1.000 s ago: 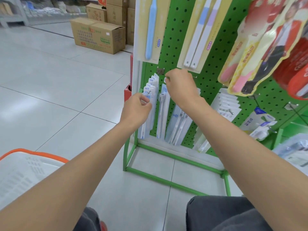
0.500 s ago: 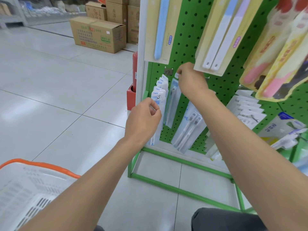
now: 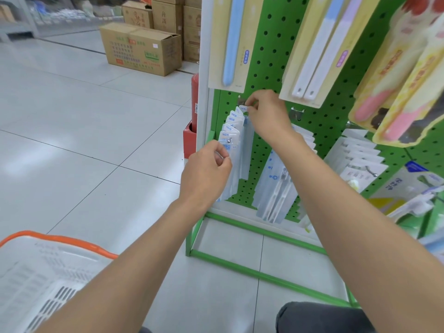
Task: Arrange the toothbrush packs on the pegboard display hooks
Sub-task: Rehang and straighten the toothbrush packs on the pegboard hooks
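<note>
Since half a second ago, the right hand [image 3: 266,114] is carrying the pack's tab a little leftward, closer to the metal bracket [image 3: 241,102] at the root of the hook, while the left hand [image 3: 206,169] is staying where it was. Right thumb and forefinger are pinching the white tab at the top of the pack [image 3: 248,152], just right of the frame's centre. The pack is hanging straight down from that pinch, close against the green pegboard [image 3: 271,56] and just behind the row [image 3: 232,123] of like packs already threaded on the hook. Whether the tab's hole is sitting on the wire I cannot tell, since the fingers are covering it. Lower and further left, the left hand is curling its fingers round the front pack [image 3: 227,147] of that row, pinching its left edge just beneath the hook's ball tip [image 3: 229,140]. Under the right forearm a second bunch [image 3: 276,186] of clear packs is hanging tilted from the next hook, and more white packs [image 3: 355,159] are fanning out toward the right edge. Tall cream cards [image 3: 230,42] with single large brushes are hanging across the top. At lower left a white basket [image 3: 48,272] with an orange rim is sitting on the tiled floor, a cardboard box [image 3: 141,49] is standing at upper left, and a red canister [image 3: 194,99] is standing beside the stand's white post.
</note>
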`<state>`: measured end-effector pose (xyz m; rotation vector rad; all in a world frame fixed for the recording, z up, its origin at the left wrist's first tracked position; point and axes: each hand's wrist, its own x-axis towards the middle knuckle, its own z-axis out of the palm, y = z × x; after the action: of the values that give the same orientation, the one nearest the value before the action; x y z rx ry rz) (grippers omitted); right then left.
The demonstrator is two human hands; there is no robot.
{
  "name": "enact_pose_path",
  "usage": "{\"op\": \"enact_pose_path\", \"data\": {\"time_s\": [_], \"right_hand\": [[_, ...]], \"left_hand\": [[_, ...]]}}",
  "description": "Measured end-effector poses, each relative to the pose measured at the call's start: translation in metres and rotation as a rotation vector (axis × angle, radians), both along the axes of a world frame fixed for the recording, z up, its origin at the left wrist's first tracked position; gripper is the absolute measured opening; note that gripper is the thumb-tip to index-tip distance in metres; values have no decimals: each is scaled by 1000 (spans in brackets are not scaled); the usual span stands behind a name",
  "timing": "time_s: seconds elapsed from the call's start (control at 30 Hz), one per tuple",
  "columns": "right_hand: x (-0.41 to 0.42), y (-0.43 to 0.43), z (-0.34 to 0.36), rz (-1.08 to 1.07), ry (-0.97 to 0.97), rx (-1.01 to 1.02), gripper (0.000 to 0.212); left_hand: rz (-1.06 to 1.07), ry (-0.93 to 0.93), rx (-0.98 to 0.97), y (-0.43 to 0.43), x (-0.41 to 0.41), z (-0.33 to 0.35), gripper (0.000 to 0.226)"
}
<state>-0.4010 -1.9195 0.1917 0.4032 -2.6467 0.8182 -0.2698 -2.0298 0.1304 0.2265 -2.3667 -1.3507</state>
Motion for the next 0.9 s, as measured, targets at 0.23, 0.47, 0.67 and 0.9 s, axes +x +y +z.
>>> {"op": "enact_pose_path", "data": {"time_s": [0.23,0.47,0.67,0.9], "right_hand": [[-2,0,3,14,-105,-68,23],[5,-2,16,97,-237,11,37],[20,4,25,112,-222,208,56],[41,12,19,146,-73,502,67]], "left_hand": [[17,5,17,-4,-1,-2,10],[38,19,-12,-5,0,-3,9],[33,19,-35,-5,1,-2,9],[33,15,-54,-2,7,5,10]]}}
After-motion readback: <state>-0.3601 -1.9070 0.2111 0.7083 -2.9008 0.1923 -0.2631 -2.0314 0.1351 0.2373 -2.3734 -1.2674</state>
